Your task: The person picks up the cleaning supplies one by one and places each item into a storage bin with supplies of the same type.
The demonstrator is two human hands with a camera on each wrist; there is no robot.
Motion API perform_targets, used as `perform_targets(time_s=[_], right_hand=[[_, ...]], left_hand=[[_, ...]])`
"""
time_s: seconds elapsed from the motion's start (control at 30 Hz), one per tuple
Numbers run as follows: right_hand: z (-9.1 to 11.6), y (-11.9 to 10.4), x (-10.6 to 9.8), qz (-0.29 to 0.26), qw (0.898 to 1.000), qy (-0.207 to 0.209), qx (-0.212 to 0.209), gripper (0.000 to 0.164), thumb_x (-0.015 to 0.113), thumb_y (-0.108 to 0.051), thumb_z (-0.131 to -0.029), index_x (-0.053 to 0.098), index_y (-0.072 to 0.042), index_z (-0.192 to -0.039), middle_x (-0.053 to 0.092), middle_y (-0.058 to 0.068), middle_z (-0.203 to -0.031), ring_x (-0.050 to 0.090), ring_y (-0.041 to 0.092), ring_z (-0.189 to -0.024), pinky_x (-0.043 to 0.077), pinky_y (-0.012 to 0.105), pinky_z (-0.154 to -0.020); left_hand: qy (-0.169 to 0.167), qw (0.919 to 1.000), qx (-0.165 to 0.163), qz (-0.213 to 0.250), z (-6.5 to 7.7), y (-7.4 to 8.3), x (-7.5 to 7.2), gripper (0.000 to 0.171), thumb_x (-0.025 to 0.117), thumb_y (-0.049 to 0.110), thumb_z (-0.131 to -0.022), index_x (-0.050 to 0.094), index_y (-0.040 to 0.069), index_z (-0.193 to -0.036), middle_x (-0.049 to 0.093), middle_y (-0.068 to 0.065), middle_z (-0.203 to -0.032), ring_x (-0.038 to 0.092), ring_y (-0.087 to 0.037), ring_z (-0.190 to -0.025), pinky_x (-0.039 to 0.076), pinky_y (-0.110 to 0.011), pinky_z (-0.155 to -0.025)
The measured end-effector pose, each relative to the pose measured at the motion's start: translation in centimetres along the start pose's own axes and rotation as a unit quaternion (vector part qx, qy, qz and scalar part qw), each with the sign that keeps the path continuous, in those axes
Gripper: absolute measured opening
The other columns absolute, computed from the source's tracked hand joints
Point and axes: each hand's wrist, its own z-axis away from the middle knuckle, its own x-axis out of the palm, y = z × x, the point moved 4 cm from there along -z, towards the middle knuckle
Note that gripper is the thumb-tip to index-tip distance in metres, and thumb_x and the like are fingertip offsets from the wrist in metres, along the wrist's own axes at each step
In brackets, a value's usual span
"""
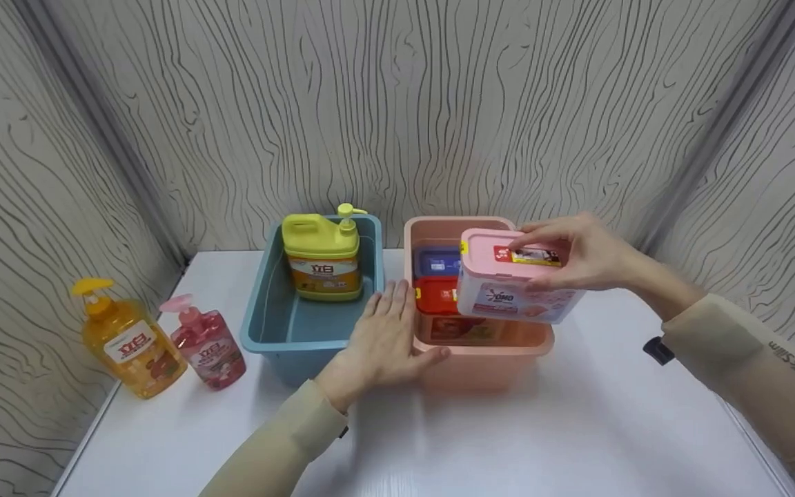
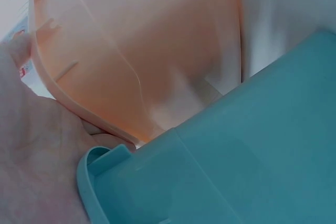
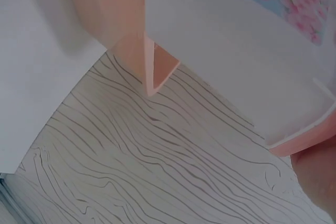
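Observation:
My right hand grips a white box with a pink lid by the lid, thumb on the near side. The box, labelled OMO, is tilted over the right part of the pink bin. In the right wrist view the white side of the box shows close to the pink bin's corner. My left hand lies with straight fingers across the adjoining rims of the blue bin and the pink bin. Inside the pink bin are a red-lidded box and a blue-lidded box, partly hidden by the held box.
A yellow jug with a pump stands in the blue bin. Left of that bin, an orange pump bottle and a pink pump bottle stand on the white table. Wood-patterned panels enclose the table's back and sides.

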Motion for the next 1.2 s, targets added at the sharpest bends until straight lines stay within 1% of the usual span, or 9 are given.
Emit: perform_targets(time_s=[0.1, 0.23, 0.37, 0.43, 0.5, 0.7, 0.87, 1.07, 1.2], right_hand=[[-0.5, -0.1, 0.9, -0.002, 1.000, -0.012, 0.006, 0.049, 0.100, -0.024, -0.084, 0.085, -0.022, -0.130, 0.074, 0.021, -0.151, 0.073, 0.045, -0.137, 0.058, 0.023, -0.100], [-1.0, -0.2, 1.7, 0.008, 1.000, -0.020, 0.013, 0.048, 0.099, -0.027, -0.085, 0.085, -0.022, -0.131, 0.074, 0.019, -0.151, 0.073, 0.043, -0.138, 0.060, 0.031, -0.103], [-1.5, -0.4, 2.1, 0.014, 1.000, -0.021, 0.011, 0.049, 0.099, -0.028, -0.084, 0.085, -0.020, -0.130, 0.075, 0.018, -0.150, 0.072, 0.044, -0.139, 0.062, 0.050, -0.108], [-1.7, -0.5, 2.2, 0.016, 1.000, -0.022, 0.010, 0.050, 0.099, -0.028, -0.083, 0.085, -0.019, -0.130, 0.075, 0.018, -0.150, 0.070, 0.045, -0.142, 0.060, 0.061, -0.112], [-1.9, -0.6, 2.4, 0.014, 1.000, -0.025, 0.013, 0.051, 0.100, -0.028, -0.082, 0.085, -0.018, -0.130, 0.075, 0.018, -0.151, 0.069, 0.046, -0.144, 0.057, 0.067, -0.114], [-2.3, -0.7, 3.2, 0.017, 0.999, -0.031, 0.020, 0.054, 0.101, -0.034, -0.081, 0.085, -0.021, -0.131, 0.075, 0.015, -0.151, 0.070, 0.043, -0.142, 0.057, 0.064, -0.113], [-2.5, -0.5, 4.0, 0.004, 0.999, -0.034, 0.011, 0.054, 0.101, -0.033, -0.080, 0.085, -0.021, -0.130, 0.076, 0.016, -0.150, 0.070, 0.043, -0.142, 0.058, 0.063, -0.112], [-2.6, -0.3, 4.7, -0.012, 0.999, -0.040, 0.003, 0.054, 0.101, -0.032, -0.080, 0.086, -0.018, -0.130, 0.076, 0.018, -0.149, 0.069, 0.047, -0.144, 0.057, 0.069, -0.115], [-2.5, -0.1, 5.2, -0.014, 0.999, -0.048, 0.018, 0.056, 0.101, -0.035, -0.080, 0.085, -0.018, -0.131, 0.074, 0.019, -0.152, 0.065, 0.049, -0.148, 0.051, 0.075, -0.120]], left_hand=[[-0.001, 1.0000, 0.000, 0.002, 0.1, 0.0, -0.1, 0.123, 0.036, 0.093, -0.097, 0.007, 0.008, -0.182, 0.007, -0.011, -0.192, 0.008, -0.038, -0.180, 0.014, -0.059, -0.146], [-0.002, 1.0000, -0.001, 0.007, 0.2, 0.0, -0.2, 0.123, 0.035, 0.094, -0.097, 0.007, 0.008, -0.182, 0.007, -0.011, -0.192, 0.007, -0.038, -0.180, 0.013, -0.059, -0.146], [0.000, 0.9999, -0.004, 0.011, 0.1, -0.1, -0.1, 0.124, 0.036, 0.094, -0.097, 0.009, 0.007, -0.181, 0.008, -0.012, -0.192, 0.008, -0.038, -0.180, 0.014, -0.060, -0.146], [0.003, 1.0000, -0.003, 0.009, 0.1, -0.1, -0.2, 0.124, 0.036, 0.093, -0.097, 0.010, 0.007, -0.181, 0.009, -0.013, -0.192, 0.008, -0.039, -0.180, 0.015, -0.060, -0.146], [0.006, 1.0000, -0.001, 0.004, 0.1, -0.1, -0.2, 0.123, 0.036, 0.093, -0.097, 0.011, 0.006, -0.181, 0.010, -0.014, -0.191, 0.010, -0.039, -0.180, 0.016, -0.060, -0.145], [0.000, 1.0000, 0.000, 0.001, 0.0, -0.1, -0.1, 0.124, 0.035, 0.094, -0.097, 0.011, 0.006, -0.181, 0.011, -0.014, -0.191, 0.009, -0.039, -0.180, 0.016, -0.061, -0.145], [-0.003, 1.0000, 0.000, 0.003, 0.0, 0.0, -0.2, 0.124, 0.035, 0.094, -0.097, 0.009, 0.007, -0.181, 0.010, -0.014, -0.191, 0.008, -0.039, -0.180, 0.015, -0.061, -0.146], [-0.004, 1.0000, -0.001, 0.001, 0.0, 0.0, -0.1, 0.124, 0.035, 0.094, -0.097, 0.008, 0.007, -0.181, 0.010, -0.013, -0.191, 0.008, -0.038, -0.180, 0.015, -0.060, -0.146], [-0.004, 1.0000, -0.001, 0.004, 0.1, -0.1, -0.1, 0.124, 0.034, 0.095, -0.097, 0.009, 0.007, -0.181, 0.009, -0.013, -0.192, 0.008, -0.038, -0.180, 0.014, -0.060, -0.146]])
